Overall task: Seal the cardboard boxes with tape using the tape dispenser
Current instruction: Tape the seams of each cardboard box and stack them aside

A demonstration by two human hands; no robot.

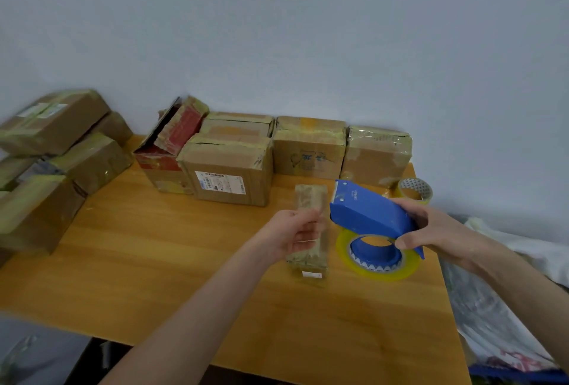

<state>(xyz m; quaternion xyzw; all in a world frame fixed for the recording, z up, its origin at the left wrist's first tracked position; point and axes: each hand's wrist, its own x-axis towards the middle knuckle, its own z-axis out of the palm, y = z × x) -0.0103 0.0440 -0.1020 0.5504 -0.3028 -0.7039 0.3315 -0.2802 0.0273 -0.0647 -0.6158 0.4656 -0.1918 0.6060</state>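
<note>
Person's left hand grips a small narrow box, and the right hand clutches the blue tape dispenser. Most back-row boxes look taped already, but the red box gapes open, so probably not done.

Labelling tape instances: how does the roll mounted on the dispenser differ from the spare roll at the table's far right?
The mounted roll sits on the blue tape dispenser, which the right hand grips; the spare roll rests loose on the table. The mounted roll's core holds a blue hub; the spare roll's core is empty. Both are yellowish clear tape.
</note>
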